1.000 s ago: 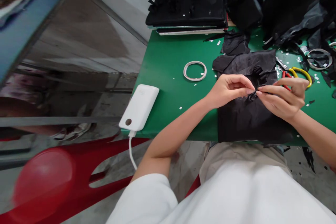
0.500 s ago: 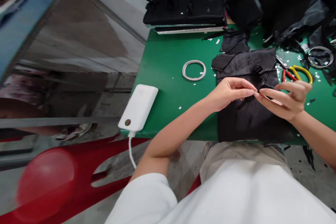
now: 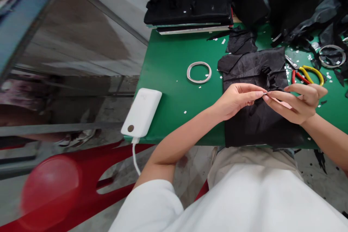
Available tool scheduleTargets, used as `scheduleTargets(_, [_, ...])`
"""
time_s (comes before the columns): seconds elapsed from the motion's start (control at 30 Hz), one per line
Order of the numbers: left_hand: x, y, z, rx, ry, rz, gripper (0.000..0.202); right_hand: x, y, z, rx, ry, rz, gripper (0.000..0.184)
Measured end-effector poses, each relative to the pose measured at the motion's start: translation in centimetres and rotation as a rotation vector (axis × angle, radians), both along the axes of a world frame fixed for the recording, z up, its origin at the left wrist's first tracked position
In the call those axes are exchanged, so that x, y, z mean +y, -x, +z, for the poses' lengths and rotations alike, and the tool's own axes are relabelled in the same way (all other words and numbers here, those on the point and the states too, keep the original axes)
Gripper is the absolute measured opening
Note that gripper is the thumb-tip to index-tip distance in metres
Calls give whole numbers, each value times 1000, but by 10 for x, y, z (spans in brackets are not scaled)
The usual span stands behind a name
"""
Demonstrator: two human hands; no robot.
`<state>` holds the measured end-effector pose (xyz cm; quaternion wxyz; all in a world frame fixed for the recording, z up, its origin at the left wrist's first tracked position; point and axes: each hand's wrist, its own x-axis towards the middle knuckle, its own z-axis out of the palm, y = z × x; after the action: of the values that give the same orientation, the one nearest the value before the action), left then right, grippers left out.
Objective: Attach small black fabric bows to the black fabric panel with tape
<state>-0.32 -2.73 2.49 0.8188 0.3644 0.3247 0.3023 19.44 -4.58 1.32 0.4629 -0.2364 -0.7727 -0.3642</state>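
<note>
Both hands meet over a piece of black fabric (image 3: 255, 130) that lies on the green table, with a bunched, gathered part (image 3: 268, 74) just beyond my fingertips. My left hand (image 3: 235, 98) pinches a tiny white piece (image 3: 264, 94) between thumb and forefinger. Against the same white piece, the thumb and forefinger of my right hand (image 3: 296, 103) are pressed together, its other fingers loosely curled. What exactly the white piece is cannot be made out. Yellow- and red-handled scissors or snips (image 3: 310, 76) lie just beyond my right hand.
A white tape roll (image 3: 199, 72) lies on the green table (image 3: 168, 61), among scattered white scraps. A white power bank (image 3: 141, 112) with a cable sits at the left edge. Folded black fabric (image 3: 190, 0) is stacked behind; another ring (image 3: 331, 57) lies right. A red stool (image 3: 51, 188) stands lower left.
The view has shifted slightly. My fingertips stay together over the fabric, and the white piece between them shows a little more clearly.
</note>
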Motion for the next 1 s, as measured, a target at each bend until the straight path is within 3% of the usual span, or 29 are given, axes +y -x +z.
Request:
scheduleTargets(0.23, [-2, 0, 1, 53, -192, 53, 20, 0, -4, -4, 15, -11, -2, 14])
scheduleTargets(0.53, [-4, -2, -5, 29, -281, 88, 22, -3, -12, -9, 5, 7, -62, 19])
scheduleTargets(0.7, [-3, -2, -4, 10, -288, 98, 24, -5, -14, -13, -3, 45, -3, 18])
scheduleTargets(0.9, [-3, 2, 3, 36, -332, 83, 25, -9, -26, -31, -68, 436, -170, 15])
scheduleTargets(1.0, [-3, 4, 7, 68, -363, 64, 29, -8, -27, -31, -75, 460, -86, 14])
